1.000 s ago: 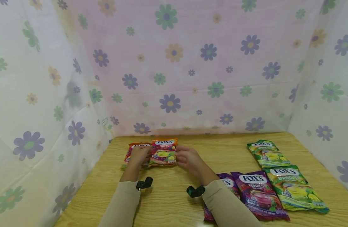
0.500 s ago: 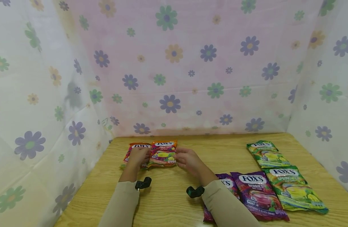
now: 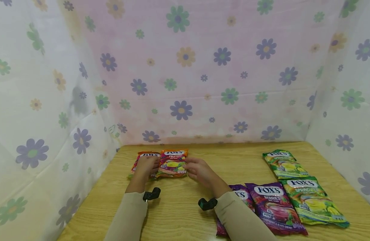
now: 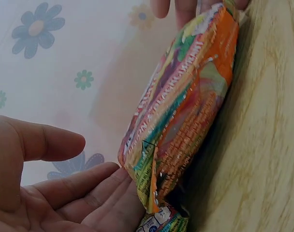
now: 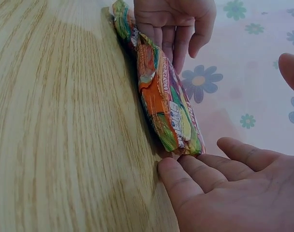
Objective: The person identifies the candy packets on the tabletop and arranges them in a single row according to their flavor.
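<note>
Two orange and red FOX'S Fruits bags lie side by side at the table's back left; the right one [image 3: 173, 163] shows its front, while the left bag [image 3: 137, 163] is partly covered by my left hand [image 3: 146, 166]. That hand's relaxed fingers touch the right bag's left edge, as the left wrist view shows, with the thumb held apart. My right hand [image 3: 201, 171] is at the same bag's right edge, its extended fingertips [image 5: 188, 159] against the bag's end [image 5: 178, 113] and its thumb apart. Neither hand is curled round a bag.
Two purple FOX'S Berries bags [image 3: 276, 209] lie at the front right, one partly under the right sleeve [image 3: 242, 214]. Beside and behind them are two green Springtea bags [image 3: 314, 201] [image 3: 284, 164]. Flowered cloth [image 3: 203, 67] surrounds the wooden table [image 3: 176, 207].
The right Fruits bag has shifted slightly left and toward the front, closer against the left one. Both hands have moved only a little, staying at its sides.
</note>
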A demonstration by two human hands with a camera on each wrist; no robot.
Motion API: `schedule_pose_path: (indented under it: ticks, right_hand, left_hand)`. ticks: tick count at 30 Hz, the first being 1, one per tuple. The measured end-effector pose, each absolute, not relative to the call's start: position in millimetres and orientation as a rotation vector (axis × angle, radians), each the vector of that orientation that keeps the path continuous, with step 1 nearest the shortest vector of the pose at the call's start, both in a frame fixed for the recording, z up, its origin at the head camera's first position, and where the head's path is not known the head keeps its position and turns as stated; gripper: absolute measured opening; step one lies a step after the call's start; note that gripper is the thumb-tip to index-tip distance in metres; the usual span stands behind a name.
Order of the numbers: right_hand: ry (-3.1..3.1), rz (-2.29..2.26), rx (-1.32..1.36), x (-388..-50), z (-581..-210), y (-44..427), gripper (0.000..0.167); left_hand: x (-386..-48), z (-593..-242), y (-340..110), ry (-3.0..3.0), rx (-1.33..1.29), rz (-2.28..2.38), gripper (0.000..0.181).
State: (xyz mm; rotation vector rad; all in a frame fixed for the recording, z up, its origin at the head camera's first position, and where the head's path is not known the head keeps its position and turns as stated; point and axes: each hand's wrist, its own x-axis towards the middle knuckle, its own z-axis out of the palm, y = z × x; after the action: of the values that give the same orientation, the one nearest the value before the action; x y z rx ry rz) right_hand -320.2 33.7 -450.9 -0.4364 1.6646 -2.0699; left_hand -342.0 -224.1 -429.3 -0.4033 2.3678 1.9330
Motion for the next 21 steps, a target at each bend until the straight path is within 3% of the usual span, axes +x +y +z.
schedule_pose_path:
  ticks: [5,11,17,21]
  right_hand:
    - [1.676,-2.055,-0.447,-319.3,-450.5,32.5,0.066]
    - [1.693,-2.039,-0.465,-318.6,-450.9,31.7,0.069]
    - [1.699,-2.040,-0.444,-318.9,-451.5,30.7,0.070]
    - [1.706,-2.034,-0.445,-318.3,-450.8,30.8,0.073]
  left_hand:
    - [-340.1,-425.8,-222.4,2.421,-0.383,1.898,0.047]
    - [-339.3,-422.2,-220.3,2.591,-0.359,1.745,0.035]
    - [-339.7,-423.8,-221.4,2.580,-0.320,1.755,0.055]
    - [-340.2,-427.4,-224.6,2.578,-0.301,1.727,0.050]
